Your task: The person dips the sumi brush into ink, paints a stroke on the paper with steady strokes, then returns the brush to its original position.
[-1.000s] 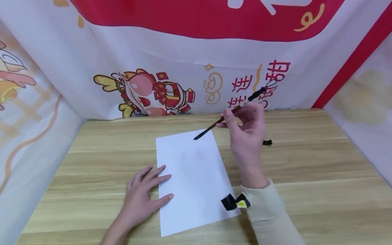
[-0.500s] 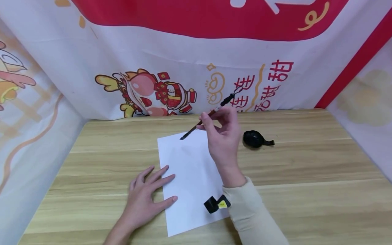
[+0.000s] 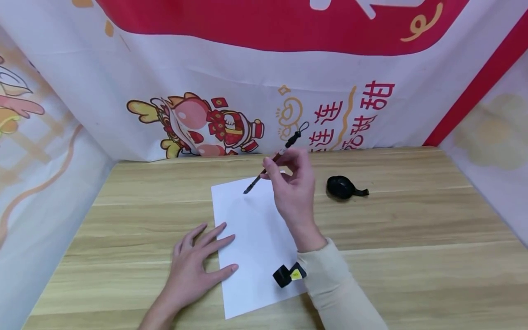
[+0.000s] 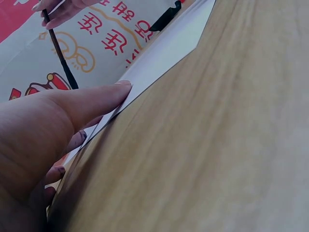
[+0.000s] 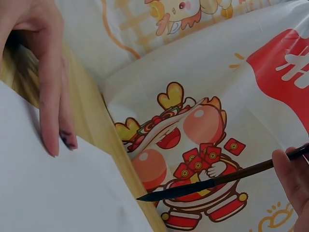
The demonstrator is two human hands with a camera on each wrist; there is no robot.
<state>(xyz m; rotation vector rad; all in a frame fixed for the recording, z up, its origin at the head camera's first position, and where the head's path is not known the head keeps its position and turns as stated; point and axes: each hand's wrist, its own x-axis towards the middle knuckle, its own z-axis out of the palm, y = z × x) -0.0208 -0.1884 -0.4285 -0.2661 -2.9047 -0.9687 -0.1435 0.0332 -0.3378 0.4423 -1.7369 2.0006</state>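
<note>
My right hand [image 3: 294, 192] pinches a calligraphy brush [image 3: 272, 161] by its brown handle, thumb against fingers. The brush slants, its dark tip low and to the left over the far part of a white sheet of paper [image 3: 251, 243]. In the right wrist view, the pointed black bristles [image 5: 169, 192] show side-on, close above the paper's far edge. My left hand [image 3: 194, 268] rests with fingers spread and extended across the paper's left edge. Dark smudges mark some fingertips [image 5: 70, 140] of that hand. The left wrist view shows its thumb [image 4: 104, 99] lying on the sheet's border.
A black rounded object with a short stem [image 3: 341, 187] lies on the wooden table [image 3: 412, 220], right of the paper. Printed cloth [image 3: 231, 68] hangs behind and at both sides. A small black wrist device [image 3: 284, 276] overlaps the paper's lower right in the head view.
My right hand has moved left with the brush, which now stands steeper. The black rounded object, mostly hidden behind that hand before, is in full view. My left hand keeps its place on the paper.
</note>
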